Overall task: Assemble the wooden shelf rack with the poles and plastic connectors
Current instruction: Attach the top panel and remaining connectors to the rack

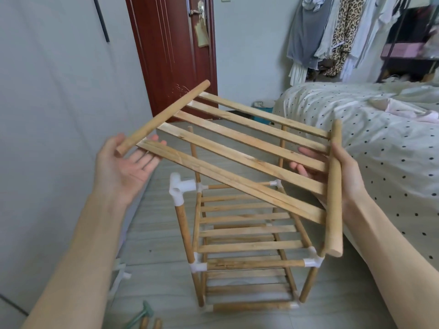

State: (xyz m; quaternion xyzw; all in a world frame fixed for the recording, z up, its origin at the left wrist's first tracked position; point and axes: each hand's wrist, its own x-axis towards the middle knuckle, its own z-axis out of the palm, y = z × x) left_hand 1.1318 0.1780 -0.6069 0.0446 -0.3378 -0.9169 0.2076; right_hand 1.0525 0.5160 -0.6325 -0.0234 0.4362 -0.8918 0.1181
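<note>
I hold a pale wooden slatted shelf panel [240, 148], round rails at both ends, tilted above the half-built wooden rack with white plastic connectors [247, 236]. My left hand [126, 169] supports it flat-palmed; my right hand [342, 172] curls around its rail

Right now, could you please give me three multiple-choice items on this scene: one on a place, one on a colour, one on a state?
1. Where is the slatted shelf panel?
A. lying on the bed
B. held above the partly built rack
C. leaning on the door

2. What colour is the plastic connector on the rack's near-left pole?
A. white
B. black
C. red

3. How is the left hand?
A. clenched in a fist
B. palm up, fingers straight under the panel
C. gripping a hammer

Answers: B, both hands carry it over the rack; A, it is plainly white; B, open fingers show under the panel's rod.
</note>
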